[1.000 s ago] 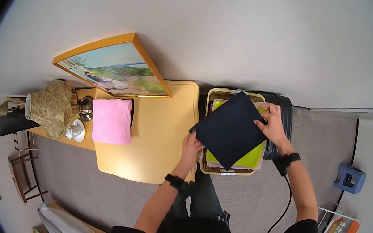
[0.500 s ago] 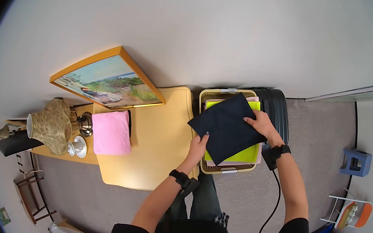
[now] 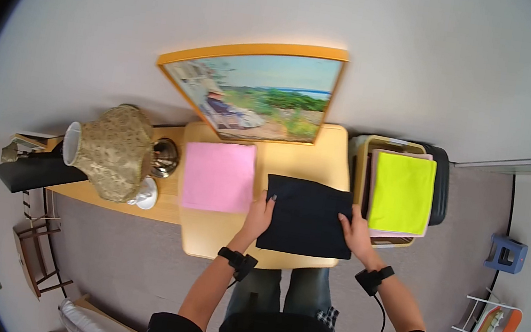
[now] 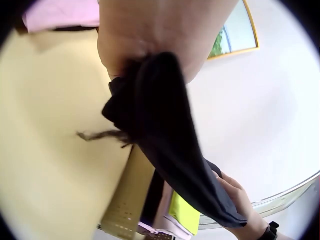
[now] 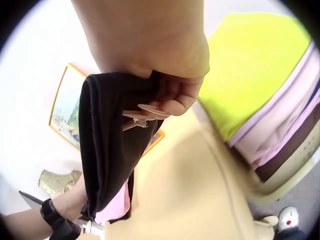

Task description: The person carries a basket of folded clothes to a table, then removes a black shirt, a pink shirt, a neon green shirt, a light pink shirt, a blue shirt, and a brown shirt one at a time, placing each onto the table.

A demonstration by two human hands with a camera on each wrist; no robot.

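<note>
A folded black cloth (image 3: 307,218) is held flat between both hands over the front of the table (image 3: 212,234). My left hand (image 3: 258,219) grips its left edge, thumb on top. Its right edge is in my right hand (image 3: 356,236); the right wrist view shows the fingers (image 5: 172,107) curled under the folded layers. To the left, a folded pink cloth (image 3: 218,177) lies on the table, with a dark layer beneath it in the wrist views. On the right, a beige basket (image 3: 359,179) holds a stack of folded cloths topped by a bright yellow-green cloth (image 3: 402,193).
A framed picture (image 3: 268,98) leans against the wall at the table's back. A lamp (image 3: 119,152) and a white cup and saucer (image 3: 147,194) stand at the left. Behind the basket is a black suitcase (image 3: 440,190). A blue-grey stool (image 3: 506,254) stands far right.
Both hands have carried the black cloth left from above the basket to above the table and turned it square. The yellow-green cloth is now uncovered. The head view has swung left.
</note>
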